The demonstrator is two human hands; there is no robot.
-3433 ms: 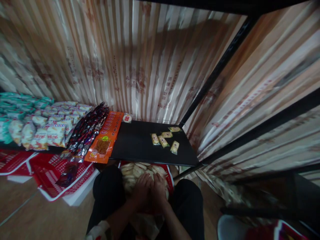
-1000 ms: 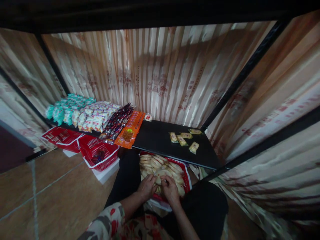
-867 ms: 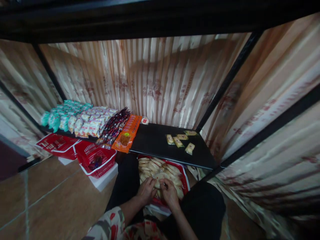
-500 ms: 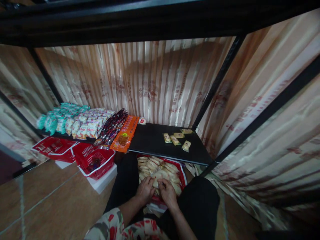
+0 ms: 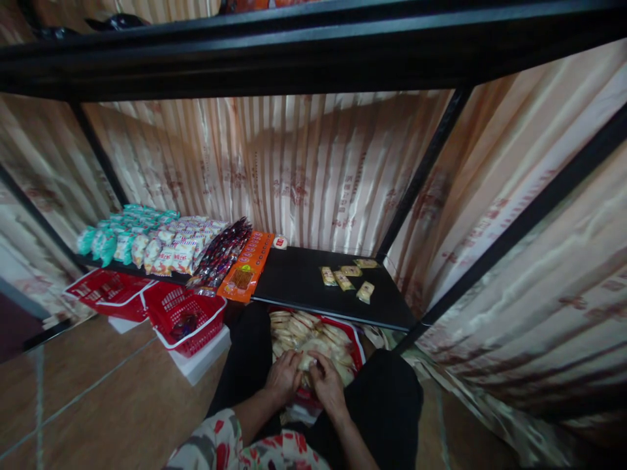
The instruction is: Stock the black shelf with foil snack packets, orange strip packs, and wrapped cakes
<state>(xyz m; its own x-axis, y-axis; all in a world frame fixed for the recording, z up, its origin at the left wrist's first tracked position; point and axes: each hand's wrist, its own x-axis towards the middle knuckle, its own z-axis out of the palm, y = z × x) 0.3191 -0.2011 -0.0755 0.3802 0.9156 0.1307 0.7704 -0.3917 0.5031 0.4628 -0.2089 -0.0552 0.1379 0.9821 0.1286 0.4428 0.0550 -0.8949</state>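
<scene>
Between my knees stands a red basket (image 5: 361, 352) filled with pale, flat, wrapped-looking packets (image 5: 304, 326). Over its near side, my left hand (image 5: 284, 377) and my right hand (image 5: 328, 386) are close together with fingers curled. Both pinch a pale packet (image 5: 306, 363), largely covered by the fingers and blurred, so its exact kind does not show. Beyond the basket, several small yellowish packets (image 5: 343, 281) lie loosely on the low black shelf (image 5: 294, 277).
Left on the shelf are an orange packet (image 5: 243, 277), dark shiny packets (image 5: 223, 251), white packets (image 5: 179, 251) and teal packets (image 5: 120, 235). Two red baskets sit below: a nearer basket (image 5: 208, 329) and a farther basket (image 5: 105, 294). A black upper shelf (image 5: 274, 59) runs overhead.
The view has tilted up slightly, showing more of the upper shelf. My hands stay together over the basket, with fingers shifted a little on the pale packet.
</scene>
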